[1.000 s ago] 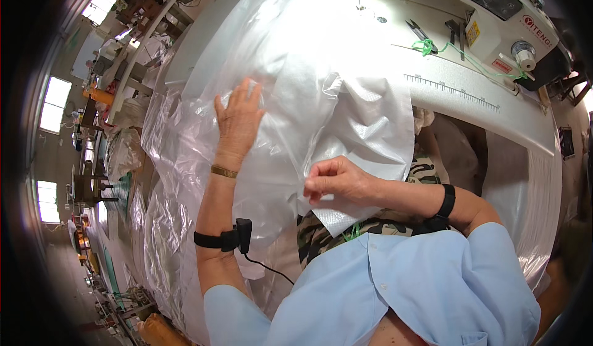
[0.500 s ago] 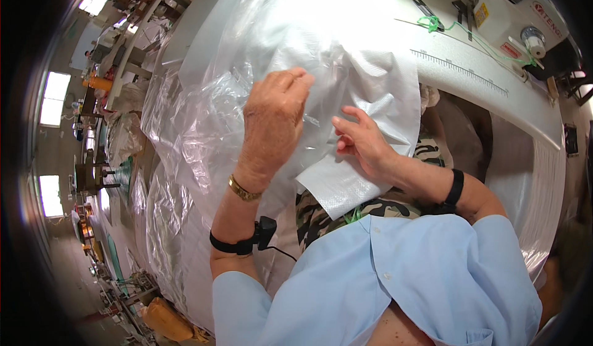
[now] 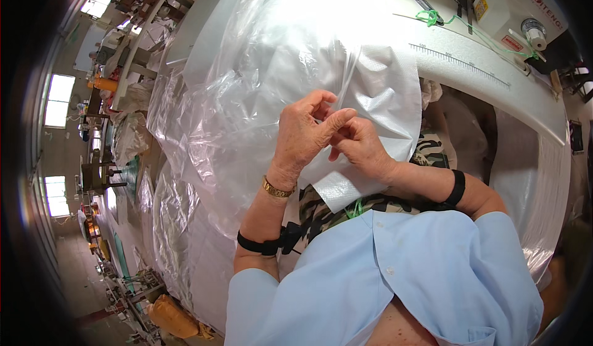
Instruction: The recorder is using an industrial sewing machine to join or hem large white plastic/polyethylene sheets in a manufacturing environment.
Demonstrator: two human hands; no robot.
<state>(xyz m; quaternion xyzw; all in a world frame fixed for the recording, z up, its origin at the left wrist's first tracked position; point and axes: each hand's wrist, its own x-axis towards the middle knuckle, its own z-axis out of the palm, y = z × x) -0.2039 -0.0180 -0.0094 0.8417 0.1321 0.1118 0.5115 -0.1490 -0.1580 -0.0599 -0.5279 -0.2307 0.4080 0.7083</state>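
My left hand point(image 3: 304, 131) and my right hand point(image 3: 363, 148) meet over my lap, thumbs and fingers closed together. Between their fingertips they pinch clear plastic film point(image 3: 213, 120), which rises from there in a tight fold toward the table. Which finger bears on which edge of the film is partly hidden. Beneath the hands lies a white woven plastic bag point(image 3: 389, 86), wrinkled on the right, with one corner hanging over my camouflage-patterned clothing point(image 3: 377, 206).
A white sewing machine point(image 3: 503, 12) stands at the upper right. Snips point(image 3: 426, 5) and green thread point(image 3: 430, 18) lie on its table point(image 3: 457, 46), which has a ruler printed along its edge. More crumpled film point(image 3: 176, 228) spreads at the left. Workbenches line the far left.
My left hand has moved right and down to meet the right hand. My right fingers, spread before, are now closed, and the film is drawn into a taut fold.
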